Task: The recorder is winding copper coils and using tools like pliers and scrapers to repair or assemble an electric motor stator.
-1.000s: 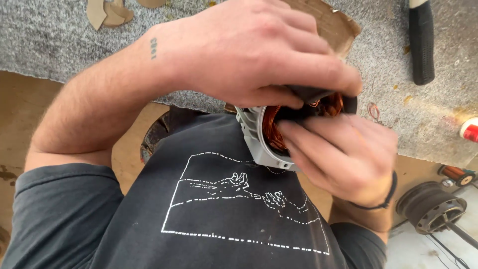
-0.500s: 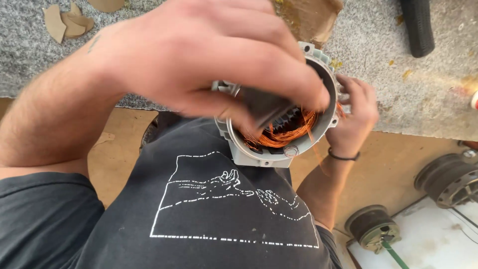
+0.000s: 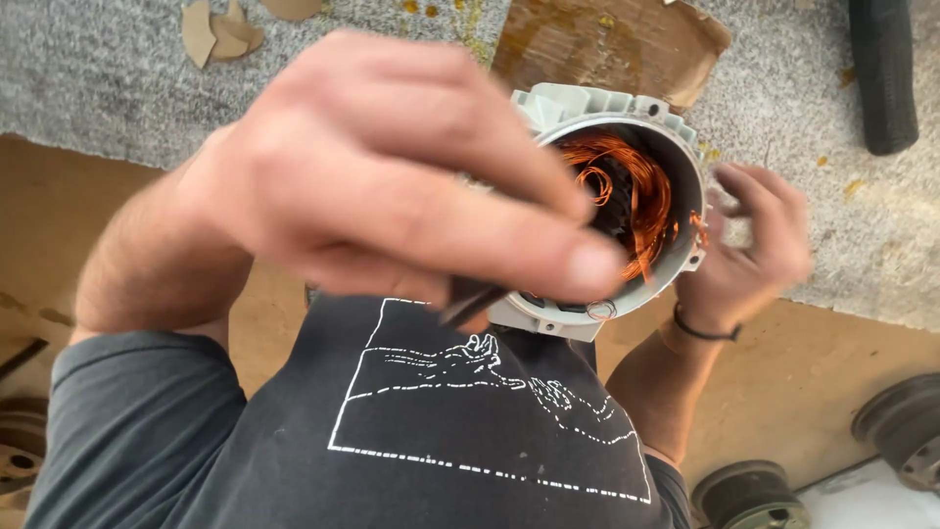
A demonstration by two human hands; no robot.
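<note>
Head view, looking down. The left hand [image 3: 392, 186] fills the middle of the frame, fingers curled shut on a thin dark tool [image 3: 470, 302] whose tip juts out below the fingers, touching the near rim of the motor housing [image 3: 607, 108]. The right hand [image 3: 759, 240] is blurred; it lies against the housing's far right side, behind the rim, and whether its grip is closed on the housing cannot be told. The housing is a grey cast ring with lugs, held tilted with its open mouth toward the camera, between the two hands and above the person's dark shirt [image 3: 431, 441]. Inside it, tangled copper windings [image 3: 627, 191] fill the bore, some strands loose at the right edge of the mouth.

Behind the housing runs the grey carpeted surface [image 3: 98, 88], its front edge crossing just beyond both wrists. On it lie a torn cardboard sheet [image 3: 597, 44] (directly behind the housing), cardboard scraps [image 3: 220, 34] at upper left, and a black cylindrical handle [image 3: 881, 73] at upper right, well apart from the hands. Below the edge, on the floor [image 3: 783, 372], two round metal parts [image 3: 749, 495] sit at lower right.
</note>
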